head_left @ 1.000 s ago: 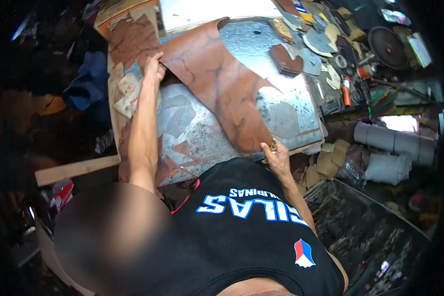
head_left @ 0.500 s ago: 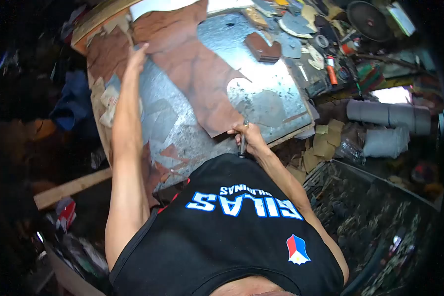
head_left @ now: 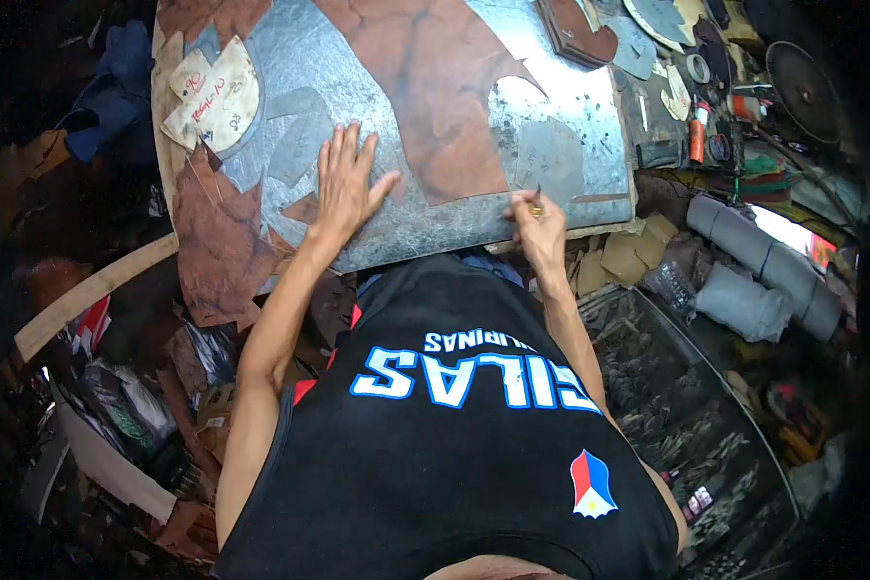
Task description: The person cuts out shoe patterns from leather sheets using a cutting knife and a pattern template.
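Note:
My left hand (head_left: pixel 346 188) is open, its fingers spread on the metal sheet (head_left: pixel 406 235) that tops the table. To the right of it lies a brown leather piece (head_left: pixel 449 126) with a curved cutout in its right side. My right hand (head_left: pixel 539 232) is closed near the leather's lower right corner. Between its fingers shows the dark tip of a slim tool (head_left: pixel 538 194); the rest is hidden. A grey template (head_left: pixel 549 155) sits just above that hand, and another grey piece (head_left: pixel 300 130) lies beyond my left fingers.
Cream templates with red writing (head_left: pixel 213 101) and brown leather scraps (head_left: pixel 217 242) lie at the table's left side. A stack of brown cut pieces (head_left: pixel 575 34) is at the back. An orange tube (head_left: pixel 696 140) lies at right, near a grey roll (head_left: pixel 768 256).
My left hand has come back from the table's far left and now lies flat nearer me. My right hand has let go of the leather's edge and keeps the tool. The view has shifted.

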A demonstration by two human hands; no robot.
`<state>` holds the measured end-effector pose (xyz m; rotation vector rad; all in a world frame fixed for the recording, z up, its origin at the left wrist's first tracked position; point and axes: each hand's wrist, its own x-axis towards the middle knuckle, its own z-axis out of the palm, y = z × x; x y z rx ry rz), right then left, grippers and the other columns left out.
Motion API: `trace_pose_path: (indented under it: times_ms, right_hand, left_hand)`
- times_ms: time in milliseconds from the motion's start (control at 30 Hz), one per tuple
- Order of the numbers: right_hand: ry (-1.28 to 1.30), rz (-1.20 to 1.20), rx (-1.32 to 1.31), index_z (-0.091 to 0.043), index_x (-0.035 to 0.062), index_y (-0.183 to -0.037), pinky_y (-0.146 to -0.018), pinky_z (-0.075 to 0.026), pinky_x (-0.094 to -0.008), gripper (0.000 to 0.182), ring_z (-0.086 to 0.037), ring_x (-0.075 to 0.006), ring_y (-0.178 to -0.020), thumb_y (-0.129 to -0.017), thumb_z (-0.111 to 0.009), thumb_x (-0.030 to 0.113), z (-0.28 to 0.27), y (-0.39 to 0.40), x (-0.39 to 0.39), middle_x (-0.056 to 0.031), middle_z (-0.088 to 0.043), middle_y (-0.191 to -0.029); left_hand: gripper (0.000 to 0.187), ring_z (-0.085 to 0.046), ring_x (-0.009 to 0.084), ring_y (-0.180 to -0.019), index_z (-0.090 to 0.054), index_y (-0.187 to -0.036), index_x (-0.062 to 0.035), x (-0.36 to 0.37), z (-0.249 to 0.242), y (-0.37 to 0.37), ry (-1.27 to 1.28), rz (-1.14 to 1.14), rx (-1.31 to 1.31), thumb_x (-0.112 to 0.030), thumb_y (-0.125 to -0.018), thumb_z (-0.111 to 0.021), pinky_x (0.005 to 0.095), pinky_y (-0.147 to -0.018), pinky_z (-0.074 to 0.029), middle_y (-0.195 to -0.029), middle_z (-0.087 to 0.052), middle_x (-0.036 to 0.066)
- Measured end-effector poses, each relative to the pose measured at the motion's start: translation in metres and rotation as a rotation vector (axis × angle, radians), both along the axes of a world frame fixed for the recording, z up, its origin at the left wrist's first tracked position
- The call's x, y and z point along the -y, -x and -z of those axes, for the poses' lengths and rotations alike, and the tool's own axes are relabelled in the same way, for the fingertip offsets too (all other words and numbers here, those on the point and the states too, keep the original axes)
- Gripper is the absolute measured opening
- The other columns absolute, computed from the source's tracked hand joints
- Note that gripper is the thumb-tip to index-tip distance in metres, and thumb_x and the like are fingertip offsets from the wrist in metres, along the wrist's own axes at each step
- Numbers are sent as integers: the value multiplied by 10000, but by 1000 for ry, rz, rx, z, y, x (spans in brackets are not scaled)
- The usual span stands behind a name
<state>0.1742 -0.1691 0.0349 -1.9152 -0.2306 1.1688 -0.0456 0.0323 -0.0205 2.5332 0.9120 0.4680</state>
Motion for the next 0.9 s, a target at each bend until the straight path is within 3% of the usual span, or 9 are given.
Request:
trace_pose_path:
  times_ms: [67, 100, 167, 333, 400, 600, 700, 767, 900]
  right_hand:
    - [44, -361, 1004, -607, 16, -1134, -595, -538, -387, 360, -651, -284, -710, -885, -669, 269, 6, -17, 10, -243, -636, -1113]
    - [45, -369, 997, -607, 16, -1134, -595, -538, -387, 360, -651, -284, -710, -885, -669, 269, 8, -26, 12, -243, -636, -1113]
    - [145, -432, 1265, -504, 53, -1315, -723, -558, -479, 640, -650, -414, -943, -822, -722, 399, 4, -41, 3, -313, -462, -1347]
    - [384, -586, 1109, -346, 47, -1433, -741, -577, -488, 914, -644, -451, -968, -776, -700, 576, 2, -76, -9, -318, -358, -1436]
    - [428, -587, 954, -382, 50, -1423, -903, -503, -496, 869, -553, -435, -1166, -787, -699, 550, -5, -72, -10, -261, -341, -1479]
    - [372, -626, 879, -409, 43, -1411, -813, -550, -459, 824, -604, -401, -1107, -802, -700, 516, -9, -77, 5, -224, -344, -1493]
    - [321, -614, 908, -444, 37, -1384, -789, -557, -454, 776, -628, -395, -1057, -802, -722, 469, -4, -78, 19, -224, -336, -1497]
    - [210, -657, 1081, -468, 15, -1352, -635, -581, -432, 725, -686, -391, -867, -806, -738, 408, -1, -73, 28, -284, -369, -1451]
    - [189, -590, 1103, -509, 47, -1306, -641, -568, -448, 634, -675, -393, -855, -801, -752, 344, -9, -58, 36, -279, -456, -1366]
  left_hand:
    - [485, -313, 430, -1367, -557, -1275, -48, 17, -3, -4, 41, -30, 3, -324, -884, -640, 566, -1099, -241, -1447, -386, 237]
    - [473, -303, 427, -1374, -565, -1277, -80, 22, -3, -7, 19, 0, -50, -330, -882, -644, 567, -1101, -238, -1459, -381, 218]
    - [411, -320, 403, -1374, -588, -1277, -161, 30, -2, -8, -1, 17, -116, -295, -891, -639, 551, -1109, -241, -1465, -407, 155]
    - [352, -367, 343, -1361, -624, -1227, -121, 53, -9, 28, 81, 147, -114, -213, -887, -629, 527, -1108, -269, -1436, -462, 106]
    - [356, -367, 350, -1360, -627, -1223, -110, 65, -15, 42, 116, 178, -114, -207, -881, -635, 530, -1108, -269, -1437, -462, 110]
    - [351, -372, 374, -1359, -616, -1197, -66, 70, -27, 71, 137, 154, -204, -157, -861, -653, 518, -1104, -290, -1432, -450, 167]
    - [249, -416, 384, -1329, -632, -1063, -31, 66, -30, 75, 162, 150, -142, -138, -842, -672, 505, -1075, -346, -1410, -461, 205]
    - [258, -425, 383, -1322, -632, -1059, -30, 60, -30, 77, 158, 171, -115, -149, -836, -681, 498, -1072, -352, -1404, -467, 206]
    - [299, -446, 387, -1301, -633, -1059, -26, 47, -39, 39, 86, 211, -31, -189, -819, -709, 486, -1064, -362, -1385, -483, 208]
